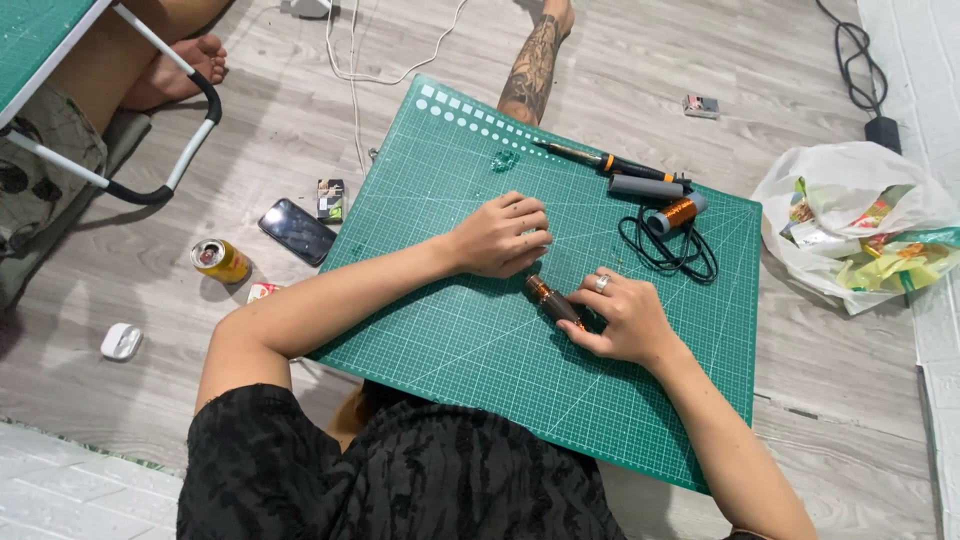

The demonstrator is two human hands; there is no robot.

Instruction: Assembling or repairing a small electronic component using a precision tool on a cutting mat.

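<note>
A green cutting mat (pixel 470 340) lies across my lap. My right hand (pixel 620 320), with a ring on one finger, grips a dark cylinder wound with copper wire (pixel 550 300) and presses it onto the mat. My left hand (pixel 500 235) rests curled on the mat just above it, fingers closed over something small that I cannot make out. Further back lie a soldering iron with an orange and black handle (pixel 610 162), a grey tube (pixel 645 187) and a second copper-wound spool (pixel 675 213), beside a coiled black cord (pixel 675 255).
On the wooden floor to the left are a black phone (pixel 297 231), a yellow drink can (pixel 220 260), a small box (pixel 331 199) and a white earbud case (pixel 121 342). A plastic bag of packets (pixel 860 225) sits to the right. Another person's legs and a folding table are at the far left.
</note>
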